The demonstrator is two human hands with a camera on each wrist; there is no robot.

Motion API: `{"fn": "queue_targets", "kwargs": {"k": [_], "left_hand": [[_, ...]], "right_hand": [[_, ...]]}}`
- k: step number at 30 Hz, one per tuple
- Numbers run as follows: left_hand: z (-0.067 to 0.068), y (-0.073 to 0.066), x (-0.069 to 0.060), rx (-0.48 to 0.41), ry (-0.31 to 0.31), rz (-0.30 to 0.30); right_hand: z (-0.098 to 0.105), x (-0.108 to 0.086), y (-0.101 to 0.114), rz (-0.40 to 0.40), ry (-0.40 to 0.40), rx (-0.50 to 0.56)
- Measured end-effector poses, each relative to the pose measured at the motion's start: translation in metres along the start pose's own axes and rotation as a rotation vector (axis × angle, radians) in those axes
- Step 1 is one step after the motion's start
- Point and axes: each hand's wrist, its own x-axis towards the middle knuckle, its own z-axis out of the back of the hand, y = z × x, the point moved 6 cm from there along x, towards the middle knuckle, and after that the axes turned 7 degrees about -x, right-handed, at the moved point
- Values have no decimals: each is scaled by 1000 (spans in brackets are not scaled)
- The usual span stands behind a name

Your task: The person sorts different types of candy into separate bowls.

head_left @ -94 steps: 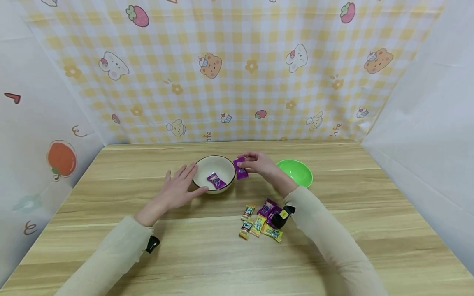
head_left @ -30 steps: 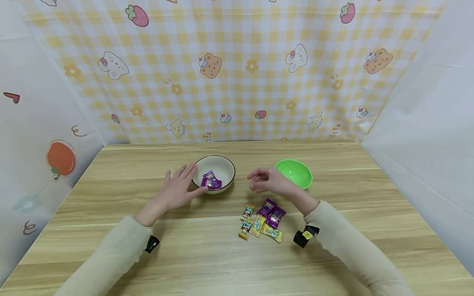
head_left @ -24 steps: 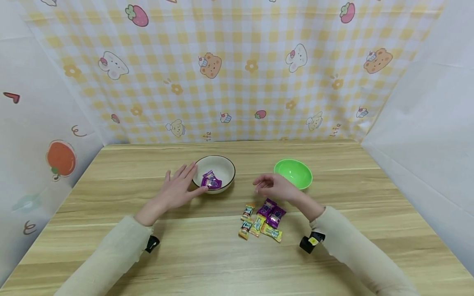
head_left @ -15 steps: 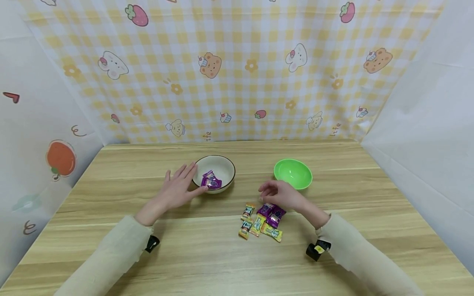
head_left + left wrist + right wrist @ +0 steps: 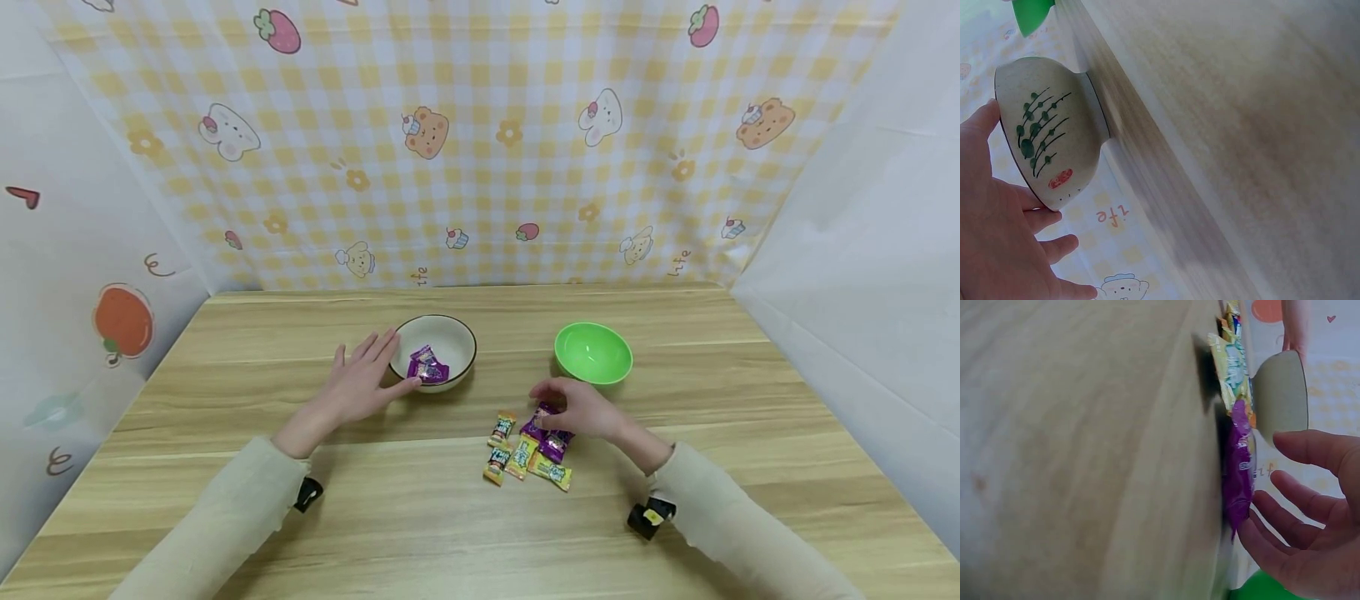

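My left hand (image 5: 358, 385) rests against the left side of a cream bowl (image 5: 454, 335) with a dark rim, its fingers straight and spread. In the left wrist view, the bowl's outside (image 5: 1054, 125) shows a green plant design, with thumb and fingers at its rim. Two or so purple wrapped candies (image 5: 429, 367) lie in that bowl. My right hand (image 5: 581, 408) hovers over two purple candies (image 5: 556, 446) on the table. In the right wrist view, a gap shows between thumb and fingers above a purple candy (image 5: 1240, 472), with a fingertip close to its end.
A green bowl (image 5: 593, 353) stands beyond my right hand. Several yellow and orange wrapped candies (image 5: 522, 456) lie left of and in front of the purple ones on the wooden table (image 5: 420, 517). A checked curtain (image 5: 480, 192) hangs behind the table's back edge.
A second purple candy has gone from my right hand into the cream bowl. The right hand has since moved right and nearer, down over the loose purple candies. My left hand stays put.
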Motion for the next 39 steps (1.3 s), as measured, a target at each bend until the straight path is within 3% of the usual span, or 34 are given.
{"fn": "queue_targets", "kwargs": {"k": [7,18,29,39], "left_hand": [[0,0,0,1,1,2],[1,-1,0,5,-5,0],[0,0,0,9,-11,1],[0,0,0,2,0,0]], "right_hand": [[-5,0,0,47,13,-67],[-10,3,0,80,111,-92],[-12,5,-3,52,146,-46],[-4,10,-3,-24,104,122]]}}
